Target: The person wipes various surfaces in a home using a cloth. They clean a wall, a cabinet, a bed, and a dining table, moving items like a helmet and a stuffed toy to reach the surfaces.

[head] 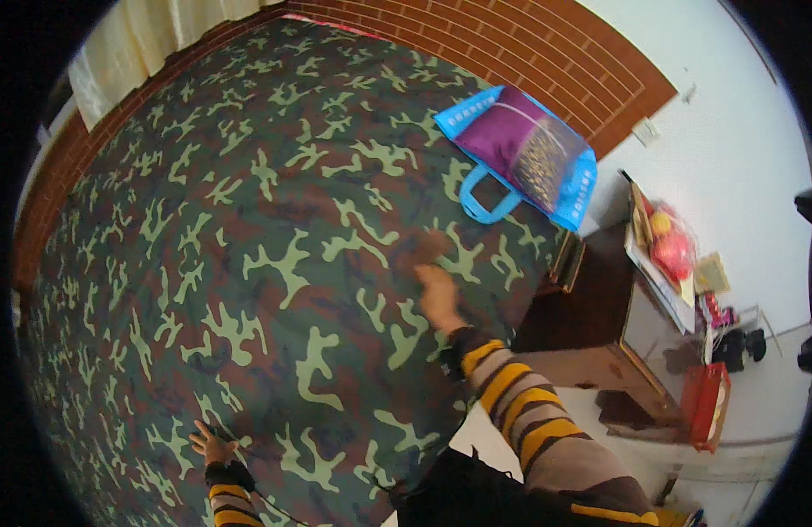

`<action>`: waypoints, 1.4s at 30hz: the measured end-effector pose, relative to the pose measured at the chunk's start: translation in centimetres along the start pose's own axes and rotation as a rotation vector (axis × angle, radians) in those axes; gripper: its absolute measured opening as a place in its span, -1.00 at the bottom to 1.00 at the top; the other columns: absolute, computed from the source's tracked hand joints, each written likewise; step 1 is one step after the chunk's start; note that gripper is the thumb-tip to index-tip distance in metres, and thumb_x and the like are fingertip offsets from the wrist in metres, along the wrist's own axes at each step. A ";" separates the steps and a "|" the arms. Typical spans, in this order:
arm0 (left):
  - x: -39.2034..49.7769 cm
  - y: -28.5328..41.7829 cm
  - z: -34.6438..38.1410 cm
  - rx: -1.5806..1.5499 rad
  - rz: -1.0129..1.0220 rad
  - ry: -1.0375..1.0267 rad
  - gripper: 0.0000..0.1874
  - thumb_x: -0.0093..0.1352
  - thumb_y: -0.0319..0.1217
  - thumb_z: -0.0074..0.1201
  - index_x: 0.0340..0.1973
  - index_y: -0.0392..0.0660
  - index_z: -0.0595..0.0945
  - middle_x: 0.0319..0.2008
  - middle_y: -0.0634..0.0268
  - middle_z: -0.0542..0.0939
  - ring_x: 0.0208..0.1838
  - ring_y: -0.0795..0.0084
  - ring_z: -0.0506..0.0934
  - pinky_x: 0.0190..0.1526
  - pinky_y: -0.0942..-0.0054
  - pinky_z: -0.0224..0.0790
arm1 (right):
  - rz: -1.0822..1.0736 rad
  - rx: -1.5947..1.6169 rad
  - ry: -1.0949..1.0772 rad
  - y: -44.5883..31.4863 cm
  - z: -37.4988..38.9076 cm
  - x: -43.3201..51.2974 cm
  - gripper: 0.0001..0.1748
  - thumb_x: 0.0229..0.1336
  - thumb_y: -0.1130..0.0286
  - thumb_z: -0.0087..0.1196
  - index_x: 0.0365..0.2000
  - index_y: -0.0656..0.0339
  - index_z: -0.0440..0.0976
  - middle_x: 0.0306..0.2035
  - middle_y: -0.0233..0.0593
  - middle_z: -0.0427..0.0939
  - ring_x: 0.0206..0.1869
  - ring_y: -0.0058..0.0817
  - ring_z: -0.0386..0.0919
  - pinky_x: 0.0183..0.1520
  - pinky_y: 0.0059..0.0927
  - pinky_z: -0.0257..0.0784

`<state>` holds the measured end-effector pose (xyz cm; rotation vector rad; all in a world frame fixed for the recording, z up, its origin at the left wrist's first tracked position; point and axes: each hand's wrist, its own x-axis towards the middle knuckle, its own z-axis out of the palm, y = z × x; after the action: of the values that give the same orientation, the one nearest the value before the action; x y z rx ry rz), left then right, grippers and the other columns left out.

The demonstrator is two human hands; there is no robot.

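A camouflage-patterned sheet (274,342) covers the wide bed before me. My left hand (215,446) rests on it near the lower left, fingers spread, holding nothing. My right hand (439,296) is over the right part of the sheet, its fingers curled around a small brown object (427,247). Motion blurs that object, so I cannot tell what kind it is. Beyond my right hand lies a light-blue bag (491,207) with a loop handle and a purple front. A clear panel in the bag shows small grainy pieces.
A brown brick-patterned headboard (511,46) edges the far side, with a cream curtain (136,46) at upper left. On the right, a dark wooden cabinet (574,309) stands against the bed, near a pink-and-red wrapped bundle (670,247) and a red box (702,408).
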<state>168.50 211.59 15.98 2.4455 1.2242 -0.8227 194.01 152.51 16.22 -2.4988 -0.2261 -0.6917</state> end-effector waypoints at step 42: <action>-32.2 92.7 10.4 -0.970 0.556 -0.539 -0.14 0.28 0.09 0.13 0.19 -0.37 0.26 -0.15 0.19 0.51 -0.37 0.51 0.43 -0.35 0.49 0.34 | 0.944 0.192 0.605 43.6 -27.6 22.0 -0.33 0.20 0.13 0.07 0.17 0.41 0.23 0.18 0.10 0.33 0.24 -0.10 0.28 0.27 -0.23 0.16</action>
<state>223.60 130.43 27.14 1.4878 0.4887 -0.4850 213.71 101.31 28.04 -1.7816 0.9813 -0.8774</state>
